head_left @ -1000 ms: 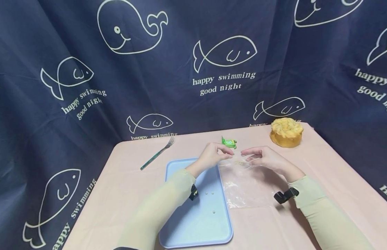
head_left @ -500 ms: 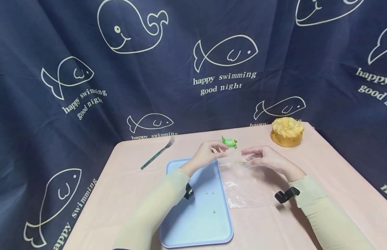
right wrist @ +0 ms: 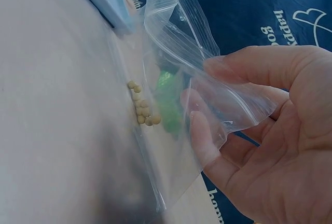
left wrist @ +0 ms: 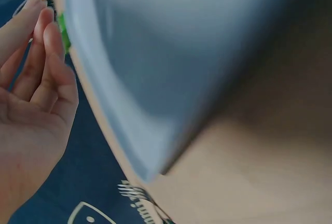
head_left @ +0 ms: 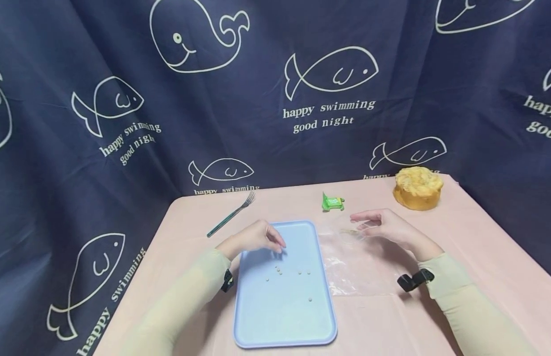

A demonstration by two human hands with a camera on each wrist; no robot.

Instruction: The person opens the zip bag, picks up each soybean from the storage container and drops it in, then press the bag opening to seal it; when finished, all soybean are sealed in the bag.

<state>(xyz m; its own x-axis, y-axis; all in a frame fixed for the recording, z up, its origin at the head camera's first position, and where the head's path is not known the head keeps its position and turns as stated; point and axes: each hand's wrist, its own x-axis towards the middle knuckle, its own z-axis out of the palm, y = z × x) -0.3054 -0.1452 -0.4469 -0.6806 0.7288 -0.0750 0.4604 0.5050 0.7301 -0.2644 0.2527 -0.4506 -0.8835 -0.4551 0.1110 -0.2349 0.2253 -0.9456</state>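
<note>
The left hand (head_left: 256,238) has swung from the zip bag (head_left: 355,259) to the blue tray's (head_left: 284,316) far-left corner, fingers loosely curled and empty, more beans (head_left: 278,271) now lying there, while the right hand (head_left: 391,228) pinches the bag's mouth.

Between tray (head_left: 262,316) and fork (head_left: 231,214): bare tablecloth, open.
Far right corner: cake (head_left: 418,188) stands there.
Behind bag (head_left: 355,262): green packet (head_left: 332,202).

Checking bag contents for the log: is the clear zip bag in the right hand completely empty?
No. In the right wrist view the zip bag pinched by the right hand holds a cluster of small tan beans.
</note>
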